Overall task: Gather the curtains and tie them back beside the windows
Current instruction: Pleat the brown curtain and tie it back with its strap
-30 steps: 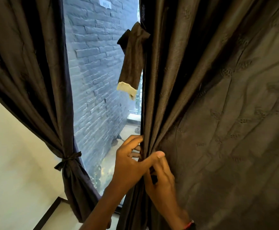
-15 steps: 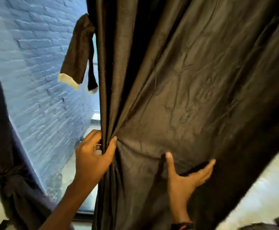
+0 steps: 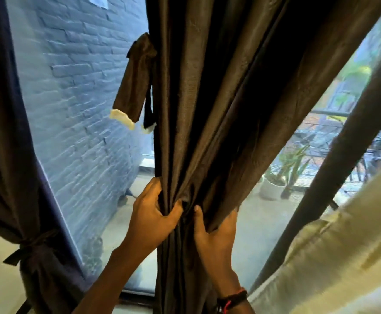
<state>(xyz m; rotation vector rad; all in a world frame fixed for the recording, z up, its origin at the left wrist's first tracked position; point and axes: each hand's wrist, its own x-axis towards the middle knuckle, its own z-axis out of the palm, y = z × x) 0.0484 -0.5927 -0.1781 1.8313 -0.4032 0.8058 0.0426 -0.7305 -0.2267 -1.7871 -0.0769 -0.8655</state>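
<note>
Cut off at the top edge: curtain (image 3: 207, 109), so rod and hooks unseen. Hidden inside the folds: most fingertips of both hands, so the exact pinch hard to make out. Blurred beyond the glass (image 3: 264, 234): railing, potted plant (image 3: 278, 177), greenery. Lower right, partly out of view: pale fabric (image 3: 321, 257), kind unclear. Room: blue-grey brick wall (image 3: 76, 109) outside to the left of the fingers, dark slanting post (image 3: 321, 189) to their right, pale wall at lower left. Far left of the fingers, a second curtain (image 3: 8, 155), already gathered and knotted with a tie (image 3: 31, 245). Above the left hand, a loose tieback (image 3: 135, 80) hanging beside the curtain's edge, pale tabs at its ends, untouched. Curtain bunched into a narrow waist right between the two hands, fanning out wide above them and dropping straight below. Left hand (image 3: 151, 218) curled tight round the left side of the bunch, thumb pressed across the front, fingers wrapped behind. Right hand (image 3: 214, 232) closed on the right side of the bunch, thumb up against the fabric, fingers tucked under a fold. Hands nearly touching, only gathered cloth between them. Dark wristband (image 3: 232, 300) with a red thread on the right wrist.
</note>
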